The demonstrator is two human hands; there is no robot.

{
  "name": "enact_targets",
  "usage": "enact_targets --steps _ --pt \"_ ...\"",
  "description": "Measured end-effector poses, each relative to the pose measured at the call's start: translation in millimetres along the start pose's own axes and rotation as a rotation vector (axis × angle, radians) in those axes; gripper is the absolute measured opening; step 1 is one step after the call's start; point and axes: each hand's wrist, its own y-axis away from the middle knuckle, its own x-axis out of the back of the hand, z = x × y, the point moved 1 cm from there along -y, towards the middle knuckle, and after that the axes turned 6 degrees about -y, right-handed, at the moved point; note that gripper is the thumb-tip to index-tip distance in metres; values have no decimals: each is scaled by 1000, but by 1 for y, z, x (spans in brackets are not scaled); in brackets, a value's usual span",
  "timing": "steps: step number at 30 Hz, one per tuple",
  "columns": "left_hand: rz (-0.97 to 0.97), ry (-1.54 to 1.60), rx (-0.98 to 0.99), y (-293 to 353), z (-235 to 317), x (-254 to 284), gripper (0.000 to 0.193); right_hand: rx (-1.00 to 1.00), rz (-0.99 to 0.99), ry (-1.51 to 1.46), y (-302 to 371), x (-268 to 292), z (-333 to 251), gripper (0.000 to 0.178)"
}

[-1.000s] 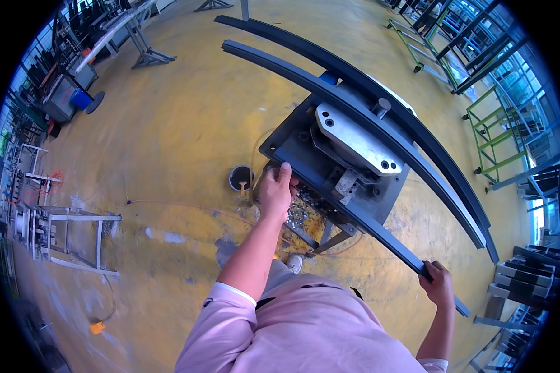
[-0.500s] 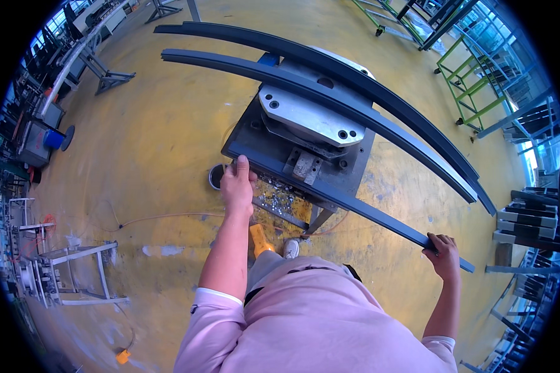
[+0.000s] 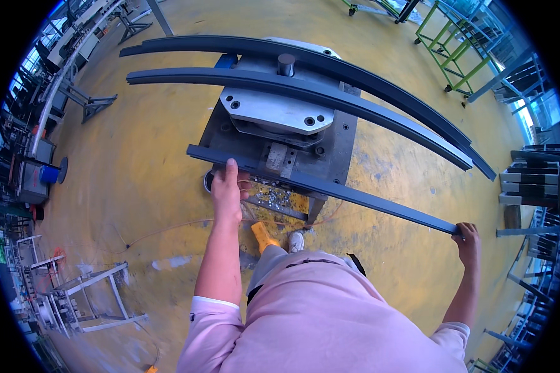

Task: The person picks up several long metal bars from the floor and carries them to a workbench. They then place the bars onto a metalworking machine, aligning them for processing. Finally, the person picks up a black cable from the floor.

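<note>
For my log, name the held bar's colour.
The bar is dark bluish grey; it shows best in the head view.

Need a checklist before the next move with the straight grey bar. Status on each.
1. Right hand closed on the bar's right end: ok, fingers wrap it.
2. Left hand gripping firmly: cannot tell. The thumb is at the straight grey bar; the fingers show below its near edge.
3. Left hand clear of the small metal block: ok, it is apart, to the block's left.
4. Bar seated at that block: cannot tell, contact is hidden.
5. Area below the machine's near edge free of metal scraps: not ok, bits lie scattered.
6. Foot off the orange floor unit: cannot tell, left foot not visible.
</note>
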Motion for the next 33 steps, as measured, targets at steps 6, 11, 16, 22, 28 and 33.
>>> enact_targets --steps 6,11,16,22,28,33 --pt "-33 -19 18 -3 8 6 40 453 86 -184 -59 -54 -190 35" --pt "27 -19 13 -18 19 18 38 593 28 -344 -96 -103 -303 44" --pt "150 59 -60 -66 23 68 36 473 -33 -413 -92 -86 -270 47" --pt "207 76 -76 -85 25 77 34 333 -110 -526 -77 -82 -257 43" --pt "225 107 -109 -92 27 83 33 445 53 -541 -82 -102 -271 37" --pt "228 96 -136 -91 27 83 32 504 158 -542 -84 -110 -274 36"
